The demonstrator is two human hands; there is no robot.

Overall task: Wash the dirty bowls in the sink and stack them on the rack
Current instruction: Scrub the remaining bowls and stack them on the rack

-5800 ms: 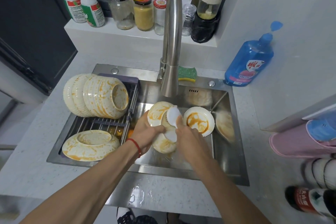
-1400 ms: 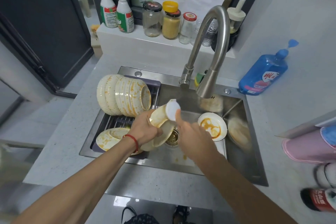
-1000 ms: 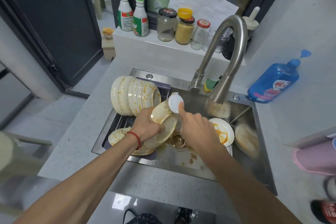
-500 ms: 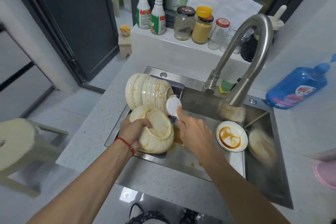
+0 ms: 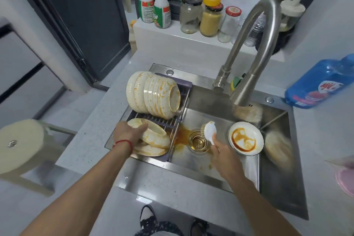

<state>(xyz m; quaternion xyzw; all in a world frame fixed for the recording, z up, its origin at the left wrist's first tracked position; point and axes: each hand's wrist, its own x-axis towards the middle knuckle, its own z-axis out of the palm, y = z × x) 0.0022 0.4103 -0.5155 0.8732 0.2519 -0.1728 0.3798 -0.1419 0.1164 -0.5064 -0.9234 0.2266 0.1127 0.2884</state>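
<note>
My left hand (image 5: 128, 133) grips a cream bowl (image 5: 153, 134) streaked with orange sauce, upside down on another bowl (image 5: 151, 151) at the near end of the rack (image 5: 173, 125). A row of several stained bowls (image 5: 153, 96) lies on its side at the rack's far end. My right hand (image 5: 223, 152) holds a white dish brush (image 5: 209, 132) above the drain (image 5: 198, 142). One small bowl (image 5: 245, 138) with orange sauce inside sits in the steel sink (image 5: 275, 184), right of the brush.
The curved steel faucet (image 5: 249, 59) arches over the sink's back. A blue soap bottle (image 5: 321, 84) stands at the right, a green sponge (image 5: 236, 81) behind the faucet. Jars and spray bottles line the back ledge (image 5: 191, 40). A round stool (image 5: 21, 143) stands left of the counter.
My left hand carried the bowl from over the sink leftward and set it upside down on the bowl at the rack's near end. My right hand dropped toward the drain with the brush.
</note>
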